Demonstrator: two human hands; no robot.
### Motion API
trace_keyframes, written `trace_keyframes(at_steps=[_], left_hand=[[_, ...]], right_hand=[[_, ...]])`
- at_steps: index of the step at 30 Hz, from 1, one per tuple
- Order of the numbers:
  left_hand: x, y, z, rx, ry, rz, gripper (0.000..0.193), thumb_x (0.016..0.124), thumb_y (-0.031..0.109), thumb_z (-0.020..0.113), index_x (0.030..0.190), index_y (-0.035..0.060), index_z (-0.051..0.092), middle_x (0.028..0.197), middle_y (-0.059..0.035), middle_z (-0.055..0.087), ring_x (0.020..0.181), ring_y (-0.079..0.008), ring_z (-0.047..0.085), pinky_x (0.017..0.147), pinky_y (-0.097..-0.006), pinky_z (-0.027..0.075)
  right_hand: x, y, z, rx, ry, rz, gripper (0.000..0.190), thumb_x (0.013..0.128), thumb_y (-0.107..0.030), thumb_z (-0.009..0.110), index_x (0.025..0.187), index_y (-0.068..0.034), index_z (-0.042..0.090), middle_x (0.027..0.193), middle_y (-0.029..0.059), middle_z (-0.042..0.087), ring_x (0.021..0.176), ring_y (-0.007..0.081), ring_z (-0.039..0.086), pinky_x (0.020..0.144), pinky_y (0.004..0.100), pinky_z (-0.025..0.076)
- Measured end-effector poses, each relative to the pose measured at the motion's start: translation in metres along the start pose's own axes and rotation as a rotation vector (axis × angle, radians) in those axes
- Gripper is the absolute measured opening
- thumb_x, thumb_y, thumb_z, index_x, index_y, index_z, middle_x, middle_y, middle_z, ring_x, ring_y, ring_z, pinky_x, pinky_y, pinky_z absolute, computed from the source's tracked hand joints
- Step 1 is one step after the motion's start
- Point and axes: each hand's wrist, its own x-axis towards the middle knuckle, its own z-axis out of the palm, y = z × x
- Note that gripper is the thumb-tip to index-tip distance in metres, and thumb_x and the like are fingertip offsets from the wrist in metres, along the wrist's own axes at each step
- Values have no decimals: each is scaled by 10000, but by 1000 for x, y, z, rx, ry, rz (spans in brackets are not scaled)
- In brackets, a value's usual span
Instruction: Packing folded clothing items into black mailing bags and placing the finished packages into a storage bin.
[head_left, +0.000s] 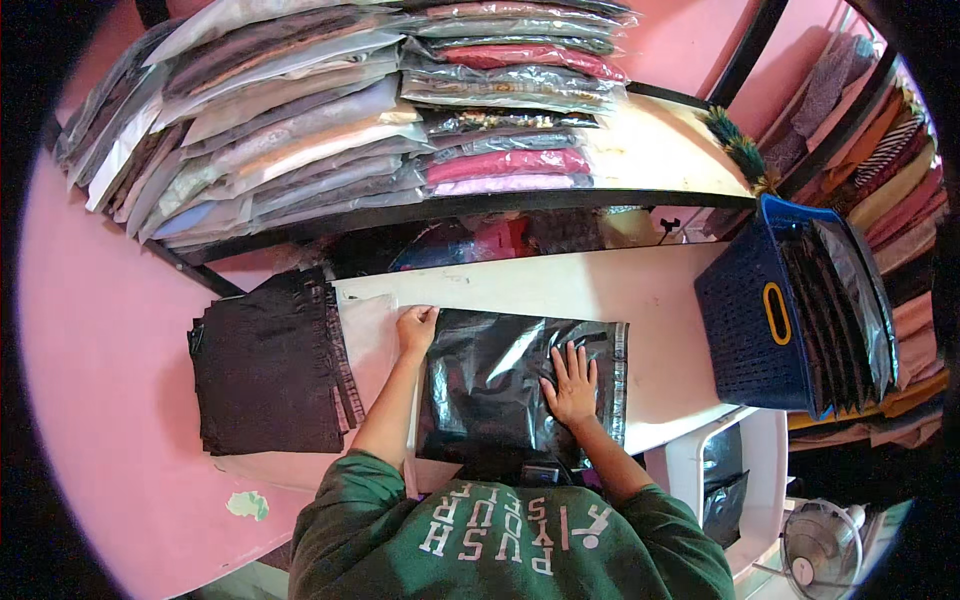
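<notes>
A glossy black plastic mailing bag (487, 382) lies flat on the white table in front of me, its sealing strip towards the right. My left hand (416, 330) is curled at the bag's far left corner and pinches its edge. Flat on the right half of the bag rests my right hand (574, 386), palm down with fingers spread. To the left sits a stack of black plastic mailing bags (270, 367), their strip edges facing right. A sheet of clear plastic (371, 330) shows between that stack and my left forearm.
Folded garments in clear bags (300, 127) are piled on a shelf beyond the table (667, 322). A blue plastic basket (742, 322) at right holds several black packages. Below it stand a white bin (772, 457) with black packages and a fan (821, 544). Fabrics (892, 180) fill the right side.
</notes>
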Motion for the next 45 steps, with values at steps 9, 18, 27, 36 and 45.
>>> trace_keyframes(at_steps=[9,18,27,36,45], left_hand=[[20,-2,0,69,-152,-174,260,755,256,651,804,0,664,753,-121,653,688,-198,621,645,-306,473],[20,-17,16,-118,-89,-444,316,806,266,618,911,-32,628,856,-83,642,790,-177,597,718,-293,460],[-76,39,-27,418,-182,-173,444,889,442,405,1032,25,460,871,-252,586,810,-422,564,720,-496,422],[-127,37,-69,171,28,95,203,887,263,497,951,71,503,801,-172,610,743,-380,580,620,-440,439],[-108,-1,-103,238,209,162,249,854,259,549,959,45,479,768,-175,595,713,-363,583,625,-418,438]], right_hand=[[3,0,-1,0,22,-3,601,864,-462,404,1381,-181,283,1450,136,185,1332,337,160,1054,519,122],[2,-1,-2,13,43,-11,601,855,-454,427,1376,-186,294,1448,134,192,1330,335,171,1056,511,127],[-2,7,1,-14,20,33,616,861,-475,411,1389,-198,256,1456,119,173,1337,318,156,1062,503,116],[-17,12,-8,249,144,-104,639,856,-453,451,1377,-131,270,1445,135,188,1333,329,161,1063,508,110],[-63,0,7,47,35,-97,625,876,-500,371,1392,-171,248,1451,134,176,1332,335,163,1048,541,118]])
